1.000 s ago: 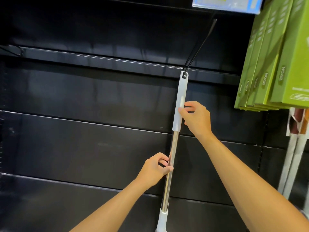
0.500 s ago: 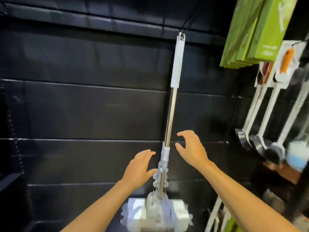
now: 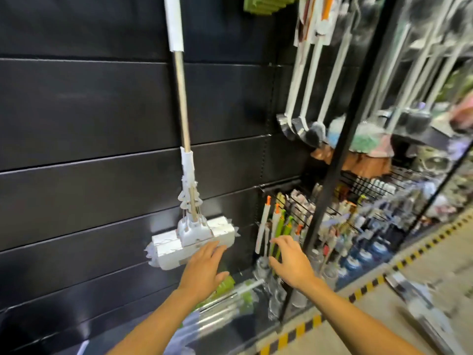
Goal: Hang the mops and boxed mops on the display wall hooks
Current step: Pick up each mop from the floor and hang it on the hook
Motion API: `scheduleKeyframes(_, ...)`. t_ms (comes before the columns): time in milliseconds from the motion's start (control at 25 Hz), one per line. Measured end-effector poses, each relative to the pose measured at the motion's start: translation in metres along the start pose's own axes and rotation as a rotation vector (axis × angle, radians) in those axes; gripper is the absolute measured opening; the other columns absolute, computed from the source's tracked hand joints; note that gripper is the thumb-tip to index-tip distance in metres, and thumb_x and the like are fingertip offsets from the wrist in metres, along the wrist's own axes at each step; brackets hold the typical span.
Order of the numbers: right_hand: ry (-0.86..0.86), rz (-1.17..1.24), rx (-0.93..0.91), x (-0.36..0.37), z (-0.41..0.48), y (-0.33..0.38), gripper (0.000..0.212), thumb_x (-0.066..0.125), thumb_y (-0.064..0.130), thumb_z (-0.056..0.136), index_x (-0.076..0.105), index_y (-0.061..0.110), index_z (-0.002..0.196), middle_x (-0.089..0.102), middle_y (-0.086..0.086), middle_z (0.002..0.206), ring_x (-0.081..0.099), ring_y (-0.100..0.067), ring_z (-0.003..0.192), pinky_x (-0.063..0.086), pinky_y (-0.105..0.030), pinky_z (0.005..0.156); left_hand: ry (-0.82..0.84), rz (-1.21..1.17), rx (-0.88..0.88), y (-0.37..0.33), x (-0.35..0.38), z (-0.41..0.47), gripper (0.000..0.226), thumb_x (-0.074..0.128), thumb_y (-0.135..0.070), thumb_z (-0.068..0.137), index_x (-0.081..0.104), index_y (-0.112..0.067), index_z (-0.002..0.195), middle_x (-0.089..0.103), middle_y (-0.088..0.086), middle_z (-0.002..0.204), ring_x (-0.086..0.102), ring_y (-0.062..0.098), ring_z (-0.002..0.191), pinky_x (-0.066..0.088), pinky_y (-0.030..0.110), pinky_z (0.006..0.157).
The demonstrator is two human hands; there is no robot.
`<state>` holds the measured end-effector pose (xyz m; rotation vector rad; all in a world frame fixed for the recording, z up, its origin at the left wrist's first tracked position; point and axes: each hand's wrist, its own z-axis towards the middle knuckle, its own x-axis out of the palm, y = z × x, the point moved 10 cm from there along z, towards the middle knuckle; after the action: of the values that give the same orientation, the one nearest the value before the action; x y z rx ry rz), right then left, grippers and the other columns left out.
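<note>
A white sponge mop [image 3: 182,139] with a steel shaft hangs down the black display wall [image 3: 84,119]; its top and the hook are out of frame. Its wrapped sponge head [image 3: 194,239] dangles low. My left hand [image 3: 204,267] is open just below and in front of the sponge head, fingertips close to it, holding nothing. My right hand [image 3: 291,262] is open to the right, fingers spread, empty. More wrapped mops [image 3: 230,306] lie at the foot of the wall beneath my hands. Green boxed mops [image 3: 266,3] hang at the top edge.
White-handled brushes [image 3: 307,80] hang to the right of the mop. A black upright post [image 3: 340,139] divides off wire racks with small goods [image 3: 358,219]. Yellow-black floor tape [image 3: 358,293] runs along the shelf base. Another packaged item [image 3: 419,306] lies on the floor at right.
Both hands let go of the mop handle and dropped down to the level of the sponge head. My view swung down and to the right, bringing the floor and side racks into sight.
</note>
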<state>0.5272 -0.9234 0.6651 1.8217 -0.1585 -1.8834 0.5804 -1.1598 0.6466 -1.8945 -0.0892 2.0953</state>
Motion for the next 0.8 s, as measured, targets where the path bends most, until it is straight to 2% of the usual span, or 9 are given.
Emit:
scheduleKeyframes(80, 0.013, 0.007, 0.087, -0.002, -0.031, -0.054, 0.047, 0.059, 0.043, 0.098, 0.049, 0.027, 0.142, 0.042, 0.004, 0.144, 0.045, -0.023, 0.135, 0.048, -0.044, 0.104, 0.060, 0.008, 0.062, -0.042, 0.031, 0.006, 0.075, 0.061, -0.054, 0.097, 0.032, -0.028, 0.161, 0.027, 0.002, 0.170, 0.025, 0.027, 0.158, 0.028, 0.044, 0.127)
scheduleKeyframes(240, -0.030, -0.010, 0.217, -0.036, -0.093, -0.160, 0.043, 0.058, 0.039, 0.099, 0.050, 0.027, 0.140, 0.044, 0.005, 0.141, 0.047, -0.022, 0.131, 0.047, -0.039, 0.103, 0.150, -0.024, 0.166, -0.146, 0.084, 0.030, 0.074, 0.055, -0.055, 0.102, 0.024, -0.030, 0.164, 0.015, -0.002, 0.174, 0.011, 0.024, 0.162, 0.019, 0.043, 0.129)
scheduleKeyframes(360, -0.085, -0.011, 0.315, -0.079, -0.139, -0.248, 0.043, 0.058, 0.038, 0.097, 0.052, 0.027, 0.138, 0.046, 0.003, 0.139, 0.050, -0.022, 0.127, 0.049, -0.037, 0.099, 0.183, -0.020, 0.281, -0.253, 0.114, 0.053, 0.073, 0.054, -0.056, 0.102, 0.024, -0.030, 0.164, 0.016, -0.002, 0.174, 0.013, 0.023, 0.162, 0.020, 0.042, 0.129)
scheduleKeyframes(560, -0.161, 0.006, 0.457, -0.152, -0.212, -0.393, 0.046, 0.060, 0.037, 0.096, 0.052, 0.026, 0.140, 0.046, 0.002, 0.143, 0.049, -0.024, 0.132, 0.046, -0.040, 0.106, 0.247, -0.030, 0.417, -0.431, 0.166, 0.087, 0.076, 0.052, -0.058, 0.102, 0.020, -0.031, 0.165, 0.012, -0.001, 0.175, 0.010, 0.025, 0.162, 0.019, 0.045, 0.129)
scheduleKeyframes(800, -0.257, 0.001, 0.671, -0.237, -0.291, -0.540, 0.047, 0.061, 0.036, 0.093, 0.055, 0.026, 0.138, 0.050, -0.001, 0.141, 0.050, -0.028, 0.130, 0.046, -0.044, 0.105, 0.294, -0.069, 0.586, -0.623, 0.208, 0.127, 0.077, 0.052, -0.059, 0.102, 0.017, -0.032, 0.165, 0.008, -0.002, 0.175, 0.008, 0.025, 0.162, 0.019, 0.046, 0.128)
